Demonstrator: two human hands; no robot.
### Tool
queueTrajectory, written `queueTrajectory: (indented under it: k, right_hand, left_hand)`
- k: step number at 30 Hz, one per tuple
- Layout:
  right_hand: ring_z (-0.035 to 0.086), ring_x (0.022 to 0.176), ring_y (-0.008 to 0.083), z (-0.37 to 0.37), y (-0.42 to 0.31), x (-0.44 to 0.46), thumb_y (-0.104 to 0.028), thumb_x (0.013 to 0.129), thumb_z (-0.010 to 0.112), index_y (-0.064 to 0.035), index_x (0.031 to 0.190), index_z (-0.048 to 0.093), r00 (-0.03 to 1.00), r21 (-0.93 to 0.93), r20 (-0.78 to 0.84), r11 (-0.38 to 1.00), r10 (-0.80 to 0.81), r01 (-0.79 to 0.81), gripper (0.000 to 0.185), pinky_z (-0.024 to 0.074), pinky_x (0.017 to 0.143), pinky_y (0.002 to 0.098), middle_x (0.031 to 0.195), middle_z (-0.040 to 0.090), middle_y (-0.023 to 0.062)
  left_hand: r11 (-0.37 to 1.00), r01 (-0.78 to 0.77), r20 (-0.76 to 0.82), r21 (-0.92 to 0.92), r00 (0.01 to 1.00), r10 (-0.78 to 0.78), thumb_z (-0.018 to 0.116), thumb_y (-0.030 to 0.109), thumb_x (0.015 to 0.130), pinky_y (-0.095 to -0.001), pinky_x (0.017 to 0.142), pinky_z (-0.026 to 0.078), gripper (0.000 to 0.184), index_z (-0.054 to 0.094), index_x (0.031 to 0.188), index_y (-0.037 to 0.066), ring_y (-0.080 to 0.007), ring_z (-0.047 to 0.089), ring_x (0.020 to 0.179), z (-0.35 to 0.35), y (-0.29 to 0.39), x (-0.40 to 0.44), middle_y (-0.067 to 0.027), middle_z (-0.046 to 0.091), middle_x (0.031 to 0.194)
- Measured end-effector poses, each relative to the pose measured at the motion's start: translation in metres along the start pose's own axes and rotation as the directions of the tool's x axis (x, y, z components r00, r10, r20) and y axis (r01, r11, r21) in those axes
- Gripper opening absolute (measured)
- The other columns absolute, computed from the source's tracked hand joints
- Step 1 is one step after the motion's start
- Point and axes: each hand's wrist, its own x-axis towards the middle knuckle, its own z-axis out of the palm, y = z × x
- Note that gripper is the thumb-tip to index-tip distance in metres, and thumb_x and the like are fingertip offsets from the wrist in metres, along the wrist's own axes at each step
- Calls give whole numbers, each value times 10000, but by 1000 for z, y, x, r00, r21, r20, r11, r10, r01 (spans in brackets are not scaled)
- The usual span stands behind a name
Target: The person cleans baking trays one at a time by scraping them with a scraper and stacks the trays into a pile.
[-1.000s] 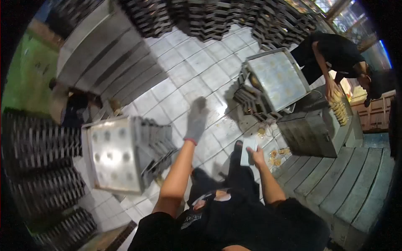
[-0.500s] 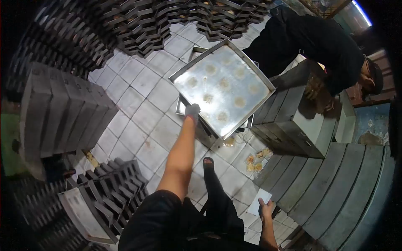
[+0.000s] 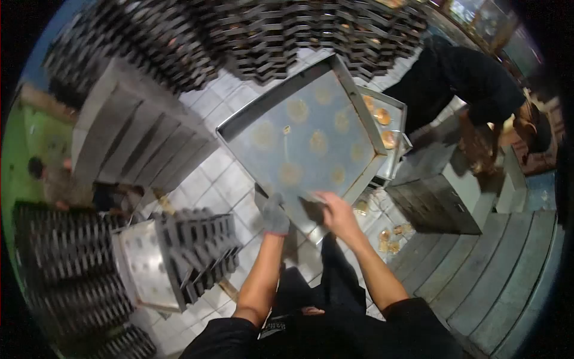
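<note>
1. The left hand (image 3: 275, 215), in a grey glove, is at the near left edge of a large metal tray (image 3: 308, 152); blur hides its fingers, so one cannot tell how firmly they hold it.
2. The right hand (image 3: 341, 218), bare, is closed on a thin pale flat piece (image 3: 312, 195), seen almost edge-on above the tray's near corner.
3. The tray is in front of the person, just beyond both hands, its inside marked with round brownish stains.
4. A lower tray (image 3: 403, 122) juts out past its right side, bearing glossy golden buns (image 3: 382, 116).
5. On the white tiled floor (image 3: 242, 188), to the right of the person's legs, lie small yellowish pieces (image 3: 388, 240).
6. Over a grey metal box (image 3: 439, 200) on the right, a co-worker in black (image 3: 481, 78) bends with arms lowered.
7. To the left stands a tray stack (image 3: 197, 251); many dark racks (image 3: 257, 39) line the far side.
</note>
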Motion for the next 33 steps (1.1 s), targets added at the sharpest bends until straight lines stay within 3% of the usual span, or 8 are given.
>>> queueTrajectory:
  k: [5, 10, 14, 17, 21, 24, 27, 33]
  right_hand:
    - [657, 1086, 397, 127, -161, -18, 91, 738, 605, -42, 1285, 634, 911, 89, 152, 923, -384, 375, 564, 569, 897, 446, 1175, 678, 186]
    - [686, 971, 379, 217, -265, -21, 65, 768, 605, -61, 1255, 658, 849, 60, -6, 847, -528, 527, 506, 585, 831, 444, 1043, 692, 174]
    - [700, 929, 347, 274, -322, -47, 31, 820, 607, -96, 1220, 682, 751, 17, 10, 751, -661, 660, 426, 587, 795, 431, 1019, 699, 150]
    - [689, 824, 352, 264, -379, -9, -20, 875, 597, -102, 1156, 686, 819, -31, -132, 828, -558, 560, 306, 578, 692, 451, 969, 688, 139]
    - [704, 875, 364, 319, -398, -66, -21, 876, 596, -99, 1155, 683, 558, 0, -57, 559, -828, 829, 303, 598, 744, 463, 981, 696, 157]
    - [715, 850, 373, 302, -406, -20, 45, 802, 608, -69, 1054, 712, 774, -21, -160, 786, -613, 618, 295, 577, 742, 462, 921, 704, 179]
    - [720, 883, 390, 290, -423, 12, 67, 814, 579, -31, 1072, 701, 836, -76, -231, 866, -498, 495, 301, 570, 756, 475, 1016, 723, 204]
    - [706, 937, 387, 295, -429, -14, 103, 809, 552, -51, 1132, 709, 564, -13, -117, 569, -817, 822, 390, 590, 836, 433, 1051, 713, 207]
  left_hand:
    - [673, -449, 141, 588, 876, 462, 556, 113, 973, -342, 703, 491, 221, 621, 778, 32, -178, 608, 785, -173, 102, -93, -52, 652, 812]
    - [702, -460, -41, 544, 821, 570, 583, 66, 916, -341, 684, 490, 156, 607, 764, 39, -219, 595, 743, -325, 142, -157, -66, 623, 779]
    - [916, -399, -262, -35, 889, 377, 616, 53, 792, -333, 686, 498, 41, 613, 754, 66, -200, 565, 715, -414, 177, -200, -52, 559, 734]
    - [861, -509, -491, 25, 744, 454, 584, 52, 714, -346, 710, 496, 28, 582, 703, 78, -200, 539, 692, -435, 217, -239, -72, 516, 713]
    - [790, -613, -387, 19, 724, 571, 564, 98, 726, -383, 829, 502, 39, 568, 734, 60, -220, 556, 740, -519, 184, -259, -65, 531, 739]
    - [671, -658, -608, -341, 699, 377, 562, 105, 683, -420, 920, 507, 40, 549, 663, 73, -249, 586, 831, -512, 212, -291, -57, 536, 726]
    - [708, -597, -477, -377, 781, 404, 476, 50, 686, -488, 1120, 439, 938, 253, 1595, 109, -320, 479, 1324, -524, 218, -323, -147, 421, 1470]
    - [731, -609, -498, -309, 758, 421, 476, 33, 670, -506, 1143, 424, 926, 302, 1576, 121, -338, 472, 1348, -518, 229, -343, -151, 433, 1465]
